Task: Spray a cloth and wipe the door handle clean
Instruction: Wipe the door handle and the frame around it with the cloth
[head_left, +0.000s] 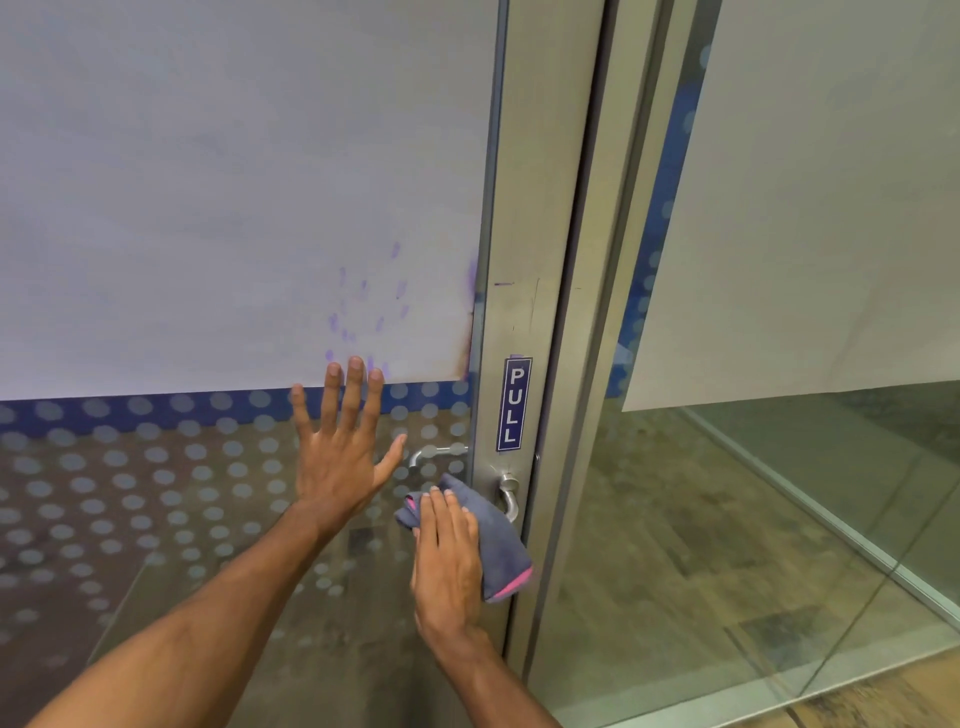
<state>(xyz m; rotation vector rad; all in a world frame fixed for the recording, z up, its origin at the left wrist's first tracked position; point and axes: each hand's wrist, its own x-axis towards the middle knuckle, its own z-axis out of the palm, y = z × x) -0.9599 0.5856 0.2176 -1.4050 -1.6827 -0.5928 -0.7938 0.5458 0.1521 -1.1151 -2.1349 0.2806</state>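
A silver lever door handle (509, 496) sits on the metal stile of a glass door, below a blue PULL sign (514, 404). My right hand (449, 561) presses a grey-blue cloth with pink edging (493, 535) over the handle, covering most of the lever; only its curved base shows. My left hand (340, 447) lies flat on the door glass to the left of the handle, fingers spread, holding nothing. No spray bottle is in view.
The glass door (208, 467) carries frosted dots, a blue band and a white sheet above. A second handle (431, 454) shows through the glass on the far side. The metal frame (587, 364) and a fixed glass panel (753, 519) stand to the right.
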